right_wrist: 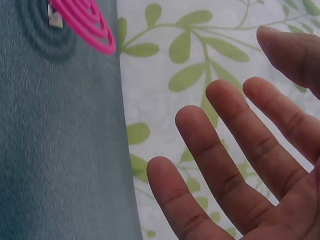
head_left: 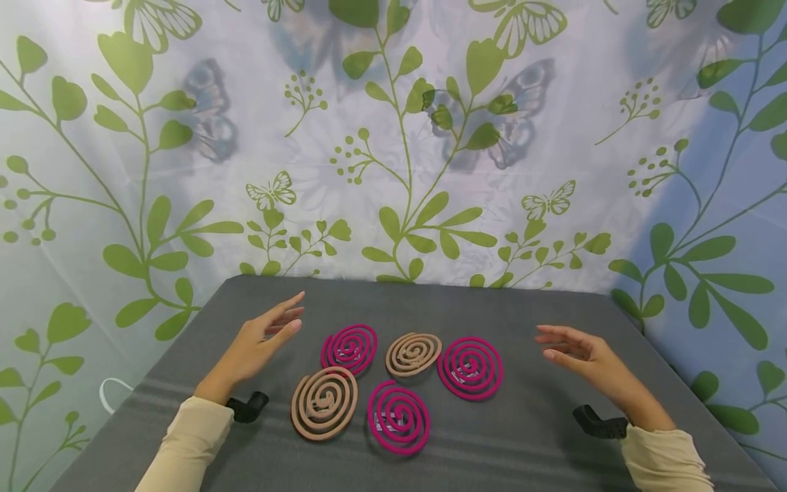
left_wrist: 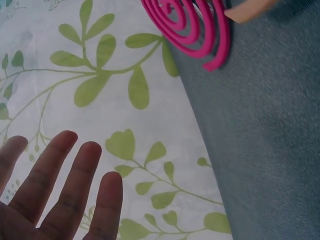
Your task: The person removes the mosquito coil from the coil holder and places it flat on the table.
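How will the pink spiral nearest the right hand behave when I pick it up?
The pink spiral is probably stiff, since its rings stay evenly spaced. It is likely light, being thin with open gaps. It may tip if nudged: it appears raised off the table, with a small silvery piece beneath.

Left wrist view's top edge crops pink spiral (left_wrist: pixel 224 42)

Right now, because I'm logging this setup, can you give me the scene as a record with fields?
pink: back-left coil, right coil, front coil
tan: front-left coil, back-middle coil
surface: gray table beneath all five
left hand: left of the coils, fingers extended, holding nothing
right hand: right of the coils, fingers extended, holding nothing
backdrop: leaf-print fabric
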### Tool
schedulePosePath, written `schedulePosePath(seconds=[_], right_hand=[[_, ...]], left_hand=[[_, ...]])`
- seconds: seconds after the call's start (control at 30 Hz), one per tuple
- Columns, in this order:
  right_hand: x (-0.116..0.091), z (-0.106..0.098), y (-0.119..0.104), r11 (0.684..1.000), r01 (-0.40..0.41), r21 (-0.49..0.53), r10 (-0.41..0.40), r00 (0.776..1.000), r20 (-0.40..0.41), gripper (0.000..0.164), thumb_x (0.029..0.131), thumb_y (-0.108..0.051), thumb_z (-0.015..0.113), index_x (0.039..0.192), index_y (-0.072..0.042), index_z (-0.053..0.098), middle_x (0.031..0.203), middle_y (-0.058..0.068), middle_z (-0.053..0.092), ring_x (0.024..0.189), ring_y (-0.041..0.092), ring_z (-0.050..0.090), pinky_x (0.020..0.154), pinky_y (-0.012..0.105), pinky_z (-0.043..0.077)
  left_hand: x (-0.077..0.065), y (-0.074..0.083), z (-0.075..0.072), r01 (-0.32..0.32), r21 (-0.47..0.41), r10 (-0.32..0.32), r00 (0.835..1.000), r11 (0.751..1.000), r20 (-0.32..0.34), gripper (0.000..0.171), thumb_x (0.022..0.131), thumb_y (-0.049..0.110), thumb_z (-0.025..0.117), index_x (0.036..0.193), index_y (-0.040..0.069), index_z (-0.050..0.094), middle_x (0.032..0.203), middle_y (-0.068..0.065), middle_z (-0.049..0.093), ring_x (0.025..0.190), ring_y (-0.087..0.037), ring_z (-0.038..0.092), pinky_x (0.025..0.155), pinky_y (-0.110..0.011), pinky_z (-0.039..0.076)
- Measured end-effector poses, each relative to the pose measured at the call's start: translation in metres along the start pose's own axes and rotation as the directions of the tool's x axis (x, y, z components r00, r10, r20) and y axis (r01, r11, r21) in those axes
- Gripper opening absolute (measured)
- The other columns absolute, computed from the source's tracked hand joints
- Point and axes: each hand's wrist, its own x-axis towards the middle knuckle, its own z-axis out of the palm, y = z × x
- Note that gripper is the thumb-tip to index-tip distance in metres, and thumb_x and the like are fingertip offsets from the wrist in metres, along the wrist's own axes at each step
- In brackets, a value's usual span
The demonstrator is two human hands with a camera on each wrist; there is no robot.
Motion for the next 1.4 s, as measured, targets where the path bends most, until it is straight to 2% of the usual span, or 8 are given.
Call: schedulePosePath(seconds=[0.33, 0.5, 0.63, 0.77, 0.9, 1.07, 1.2, 1.4], right_hand=[[0.003, 0.012, -0.011, 1.0, 0.004, 0.027, -0.005, 0.999, 0.049, 0.042, 0.11, -0.004, 0.062, 0.151, 0.003, 0.058, 0.129, -0.022, 0.07, 0.114, 0.001, 0.068, 0.088, 0.025, 0.059], [0.004, 0.02, -0.014, 0.999, -0.004, 0.049, 0.0, 0.998, 0.068, 0.041, 0.11, -0.005, 0.063, 0.15, 0.004, 0.058, 0.129, -0.02, 0.071, 0.113, 0.003, 0.07, 0.089, 0.027, 0.06], [0.006, 0.026, -0.015, 0.997, 0.003, 0.073, -0.01, 0.996, 0.086, 0.04, 0.11, -0.004, 0.062, 0.148, 0.006, 0.059, 0.128, -0.018, 0.072, 0.113, 0.004, 0.07, 0.089, 0.029, 0.061], [0.008, 0.033, -0.015, 0.994, -0.005, 0.105, -0.007, 0.994, 0.106, 0.039, 0.109, -0.004, 0.062, 0.147, 0.004, 0.061, 0.127, -0.017, 0.072, 0.114, 0.004, 0.07, 0.09, 0.029, 0.061], [0.011, 0.041, -0.013, 0.991, 0.016, 0.134, -0.033, 0.991, 0.128, 0.038, 0.108, -0.002, 0.063, 0.145, 0.005, 0.062, 0.127, -0.009, 0.074, 0.113, 0.008, 0.071, 0.089, 0.03, 0.062], [0.015, 0.052, -0.01, 0.985, 0.026, 0.173, -0.055, 0.985, 0.165, 0.038, 0.107, 0.0, 0.064, 0.143, 0.01, 0.061, 0.127, 0.001, 0.076, 0.111, 0.013, 0.072, 0.087, 0.03, 0.061], [0.016, 0.059, -0.008, 0.98, 0.03, 0.199, -0.069, 0.979, 0.19, 0.038, 0.106, 0.0, 0.065, 0.142, 0.012, 0.06, 0.125, 0.003, 0.076, 0.11, 0.015, 0.072, 0.087, 0.03, 0.061], [0.017, 0.072, -0.006, 0.971, 0.056, 0.232, -0.107, 0.971, 0.213, 0.037, 0.104, 0.003, 0.067, 0.139, 0.013, 0.062, 0.121, 0.005, 0.077, 0.106, 0.017, 0.073, 0.085, 0.031, 0.062]], left_hand=[[-0.001, 0.017, 0.004, -0.028, -0.033, 0.029, 0.999, 0.999, 0.026, 0.06, 0.11, 0.019, 0.066, 0.166, 0.01, 0.045, 0.151, -0.019, 0.063, 0.134, -0.041, 0.063, 0.109, -0.066, 0.048], [-0.002, 0.023, 0.008, -0.006, -0.068, 0.011, 0.998, 0.998, 0.069, 0.057, 0.11, 0.016, 0.066, 0.164, 0.012, 0.048, 0.152, -0.017, 0.063, 0.134, -0.04, 0.063, 0.105, -0.064, 0.053], [0.0, 0.026, 0.013, -0.024, -0.085, 0.032, 0.994, 0.996, 0.103, 0.055, 0.111, 0.018, 0.066, 0.163, 0.011, 0.05, 0.151, -0.016, 0.063, 0.134, -0.04, 0.063, 0.105, -0.064, 0.053], [0.002, 0.029, 0.018, -0.057, -0.098, 0.07, 0.989, 0.994, 0.134, 0.055, 0.11, 0.019, 0.067, 0.162, 0.011, 0.051, 0.151, -0.014, 0.064, 0.137, -0.039, 0.062, 0.109, -0.066, 0.049], [0.004, 0.032, 0.023, -0.088, -0.111, 0.106, 0.981, 0.99, 0.165, 0.055, 0.109, 0.019, 0.069, 0.161, 0.011, 0.052, 0.152, -0.012, 0.064, 0.138, -0.039, 0.061, 0.109, -0.068, 0.047], [0.004, 0.037, 0.03, -0.084, -0.132, 0.11, 0.973, 0.988, 0.202, 0.055, 0.108, 0.022, 0.071, 0.16, 0.013, 0.054, 0.156, -0.007, 0.061, 0.139, -0.035, 0.061, 0.111, -0.067, 0.047], [0.002, 0.041, 0.034, -0.076, -0.145, 0.109, 0.967, 0.987, 0.232, 0.056, 0.107, 0.024, 0.073, 0.159, 0.015, 0.055, 0.154, -0.003, 0.063, 0.139, -0.03, 0.062, 0.111, -0.066, 0.047], [0.001, 0.045, 0.04, -0.099, -0.138, 0.133, 0.956, 0.985, 0.261, 0.054, 0.105, 0.025, 0.076, 0.155, 0.01, 0.059, 0.151, -0.011, 0.065, 0.139, -0.031, 0.061, 0.11, -0.066, 0.047]])
